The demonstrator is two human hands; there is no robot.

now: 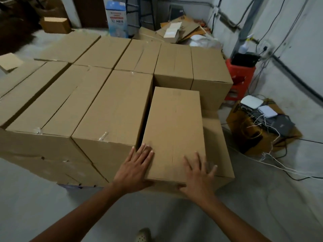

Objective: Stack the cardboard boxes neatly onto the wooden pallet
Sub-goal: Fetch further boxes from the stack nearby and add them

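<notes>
- Placing step: seating the top box (pixel 174 130) at 5 o'clock of the stacked boxes (pixel 111 102), on the near right corner.
- Left hand (pixel 134 168) and right hand (pixel 197 177) laid flat on its near end, fingers spread, pinching nothing.
- Next, probably: nudging toward 12 o'clock and closing the dark gap at 9 o'clock.
- Plain brown corrugated card, matte, rectangular, with taped seams; pallet hidden.

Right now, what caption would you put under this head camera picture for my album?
Left hand and right hand rest flat on a cardboard box beside the stacked boxes.
</notes>
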